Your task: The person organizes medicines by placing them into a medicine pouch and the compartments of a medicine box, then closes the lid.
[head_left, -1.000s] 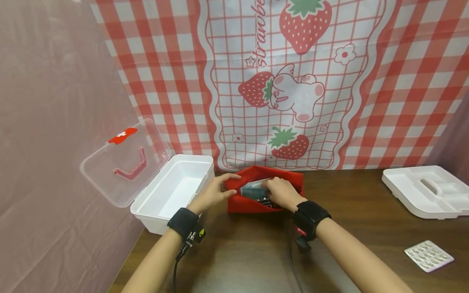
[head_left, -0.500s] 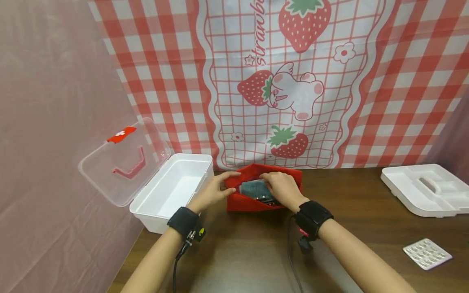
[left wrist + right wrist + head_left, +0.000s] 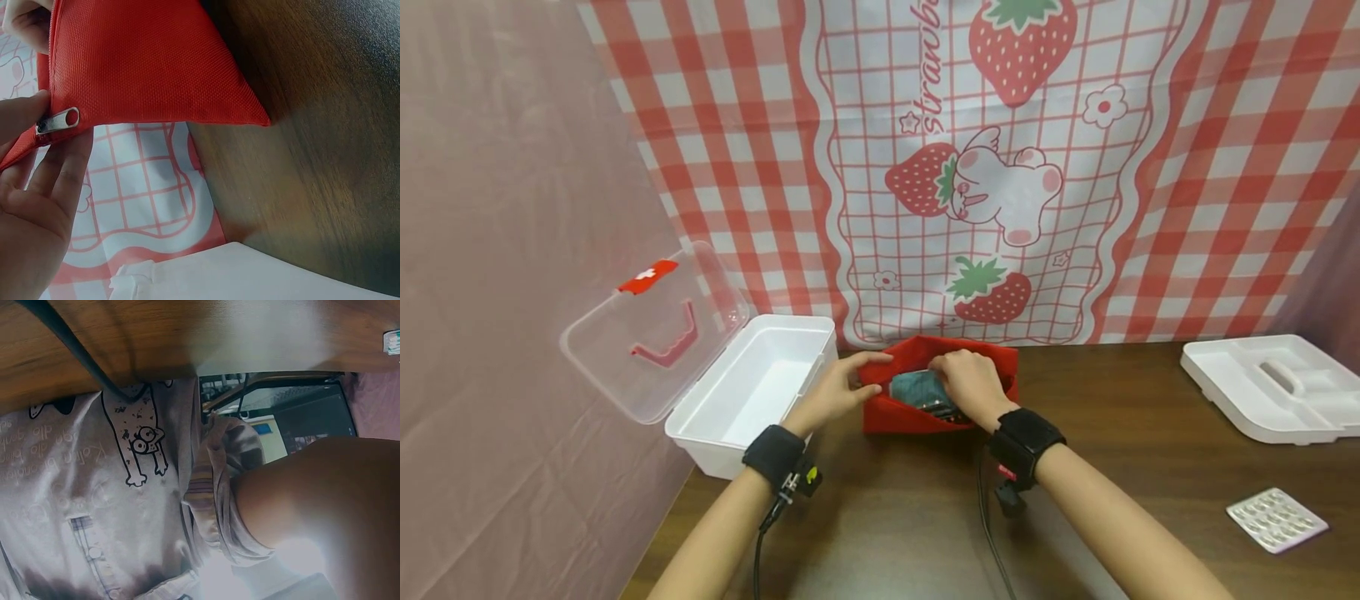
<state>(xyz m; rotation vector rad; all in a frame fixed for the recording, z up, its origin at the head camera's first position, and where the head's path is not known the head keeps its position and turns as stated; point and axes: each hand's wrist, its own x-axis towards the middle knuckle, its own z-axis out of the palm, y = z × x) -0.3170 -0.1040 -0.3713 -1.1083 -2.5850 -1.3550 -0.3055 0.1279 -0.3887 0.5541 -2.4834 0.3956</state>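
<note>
Two hands meet at a red pouch (image 3: pixel 940 392) lying at the back middle of your counter (image 3: pixel 1135 450). On the far left stands an open white box (image 3: pixel 752 392). Your left hand (image 3: pixel 835 392) pinches the pouch's left end by its zipper pull (image 3: pixel 57 120). Your right hand (image 3: pixel 970 383) curls into its opening, gripping a teal packet (image 3: pixel 917 387).

Right hand (image 3: pixel 967 382) fingertips hidden inside red pouch (image 3: pixel 925 412); grip unreadable. Dark packet (image 3: pixel 917 388) in pouch mostly covered, kind unclear. Left hand (image 3: pixel 37 187) cut by wrist-view edge. Right wrist view shows no hand, only clothing, surface underside. Blister pack (image 3: pixel 1276 520) pills too small to count. White tray (image 3: pixel 1262 392) clipped at right edge.
</note>
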